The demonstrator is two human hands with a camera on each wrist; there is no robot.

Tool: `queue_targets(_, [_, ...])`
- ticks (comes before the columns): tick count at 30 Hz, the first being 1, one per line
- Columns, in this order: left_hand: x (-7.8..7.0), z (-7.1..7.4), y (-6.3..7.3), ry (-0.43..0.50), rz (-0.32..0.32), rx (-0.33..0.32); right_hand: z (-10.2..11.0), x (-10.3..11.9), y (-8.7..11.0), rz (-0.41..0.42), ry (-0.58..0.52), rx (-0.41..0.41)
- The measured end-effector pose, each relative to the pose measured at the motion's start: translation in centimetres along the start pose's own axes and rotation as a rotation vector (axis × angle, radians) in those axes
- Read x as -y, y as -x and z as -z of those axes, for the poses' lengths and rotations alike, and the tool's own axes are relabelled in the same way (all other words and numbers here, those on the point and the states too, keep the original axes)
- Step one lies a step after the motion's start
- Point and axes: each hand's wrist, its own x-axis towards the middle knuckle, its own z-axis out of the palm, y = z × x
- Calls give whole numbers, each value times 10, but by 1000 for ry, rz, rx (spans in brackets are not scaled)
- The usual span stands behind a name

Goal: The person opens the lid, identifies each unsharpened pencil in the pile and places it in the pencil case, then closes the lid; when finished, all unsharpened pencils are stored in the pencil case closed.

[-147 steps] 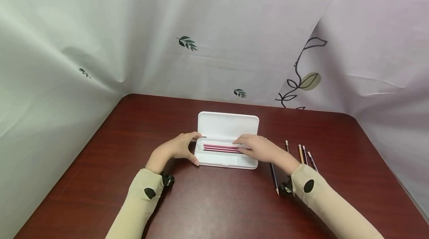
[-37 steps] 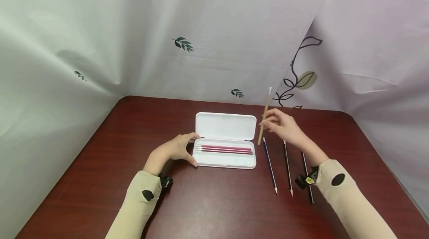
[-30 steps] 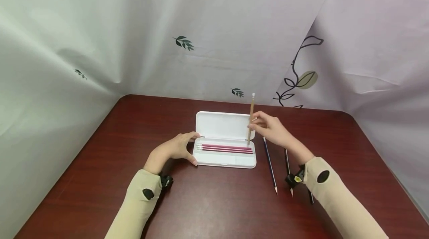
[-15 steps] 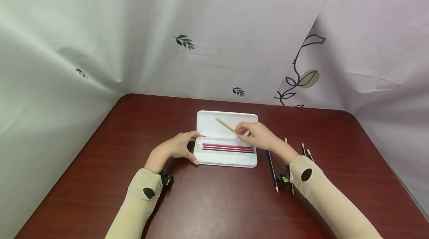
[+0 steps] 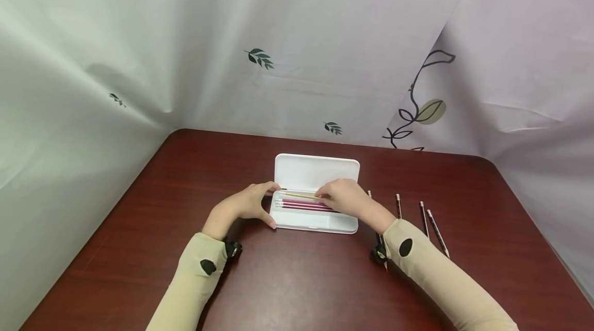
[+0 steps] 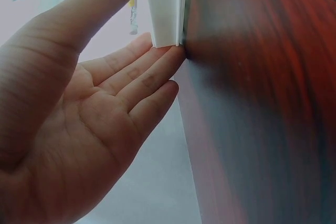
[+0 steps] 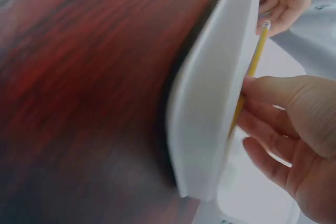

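An opened white pencil case (image 5: 283,220) lies on the table, its lid (image 5: 303,168) tipped back. At its left end, my left hand (image 5: 246,202) holds the case between thumb and fingers, thumb by the front corner and fingers by the rear one. Several pink pencils (image 5: 297,203) lie lengthwise inside, eraser ends leftward. My right hand (image 5: 345,197) pinches a yellow pencil (image 5: 297,195) (image 7: 257,56) between thumb and fingertips, along the rear side of the case behind the pink ones. In the head view the right hand hides the pencils' right ends.
On the table (image 5: 297,284) to the right lie several dark pencils, one black pencil (image 5: 438,233) among them, some partly hidden by the right forearm. White curtain (image 5: 297,88) with leaf prints hangs behind the far table edge.
The yellow pencil, earlier on the table, was picked up, held upright right of the case, then swung level and lowered into it by my right hand. My left hand stays in place.
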Motion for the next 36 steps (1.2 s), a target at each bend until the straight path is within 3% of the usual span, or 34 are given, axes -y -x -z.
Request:
queue_targets(7, [0, 0, 0, 3, 24, 10, 2, 7, 2, 38, 43, 20])
queue_targets(28, [-3, 0, 0, 2, 34, 10, 5, 6, 8, 8, 50, 17])
queue_targets(36, [-2, 0, 0, -1, 26, 4, 17, -5, 19, -97, -22, 37])
